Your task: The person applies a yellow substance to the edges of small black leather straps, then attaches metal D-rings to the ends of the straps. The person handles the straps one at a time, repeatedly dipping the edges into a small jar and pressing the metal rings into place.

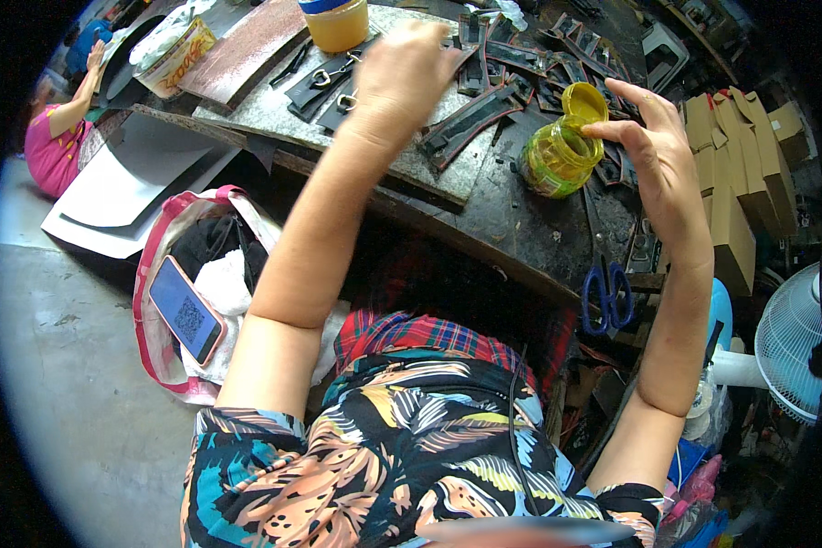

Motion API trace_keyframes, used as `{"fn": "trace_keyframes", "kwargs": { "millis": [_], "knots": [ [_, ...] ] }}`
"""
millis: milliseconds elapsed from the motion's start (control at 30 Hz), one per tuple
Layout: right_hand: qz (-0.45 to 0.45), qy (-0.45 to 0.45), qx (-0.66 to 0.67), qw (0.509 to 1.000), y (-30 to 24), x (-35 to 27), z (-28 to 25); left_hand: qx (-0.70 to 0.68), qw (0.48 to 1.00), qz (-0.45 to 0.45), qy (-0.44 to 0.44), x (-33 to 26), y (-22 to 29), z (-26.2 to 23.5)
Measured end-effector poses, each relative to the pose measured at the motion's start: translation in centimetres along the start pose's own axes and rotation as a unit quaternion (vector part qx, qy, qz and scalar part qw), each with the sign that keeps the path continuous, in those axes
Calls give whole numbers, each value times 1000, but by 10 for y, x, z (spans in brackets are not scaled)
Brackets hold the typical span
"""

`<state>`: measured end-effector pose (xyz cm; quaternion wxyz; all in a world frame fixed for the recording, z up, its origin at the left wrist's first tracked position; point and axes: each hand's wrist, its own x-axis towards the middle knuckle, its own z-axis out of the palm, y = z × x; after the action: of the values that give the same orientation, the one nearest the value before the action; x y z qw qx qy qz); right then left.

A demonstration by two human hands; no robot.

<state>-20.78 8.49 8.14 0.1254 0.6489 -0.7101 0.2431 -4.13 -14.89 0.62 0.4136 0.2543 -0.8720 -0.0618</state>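
Observation:
My left hand (400,80) is curled and slightly blurred above the grey board (470,169), its fingers bent away from view; whatever they hold is hidden. Beneath and beside it lie dark straps with metal buckles (320,79) and a black strip with red edging (470,128). My right hand (656,151) has thumb and forefinger at opposite edges of a round yellow lid (584,102), which is tilted up at the mouth of an open jar (550,164) smeared yellow-green. The jar stands upright on the dark bench (511,215).
Blue-handled scissors (606,297) reach past the bench's front edge. A tub of amber stuff (336,27) stands far left. More black strips (566,50) lie at the back. A bag with a phone (188,309) is left, a white fan (790,342) right. Another person sits far left.

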Motion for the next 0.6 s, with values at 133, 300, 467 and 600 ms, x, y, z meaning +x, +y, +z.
{"fn": "trace_keyframes", "kwargs": {
  "millis": [133, 300, 467, 600],
  "knots": [
    [-28, -79, -72, 994, 3, 7, 10, 239, 946, -78, -204, -4, -42, -26],
    [-48, -155, -202, 966, 1, 15, 32, 211, 953, -59, -208, -3, -44, -23],
    [-59, -32, -60, 996, 6, 19, -8, 232, 958, -90, -143, 7, -35, -30],
    [-30, -12, -49, 998, -4, -15, -31, 81, 988, -129, -32, 3, -20, -53]
  ]
}}
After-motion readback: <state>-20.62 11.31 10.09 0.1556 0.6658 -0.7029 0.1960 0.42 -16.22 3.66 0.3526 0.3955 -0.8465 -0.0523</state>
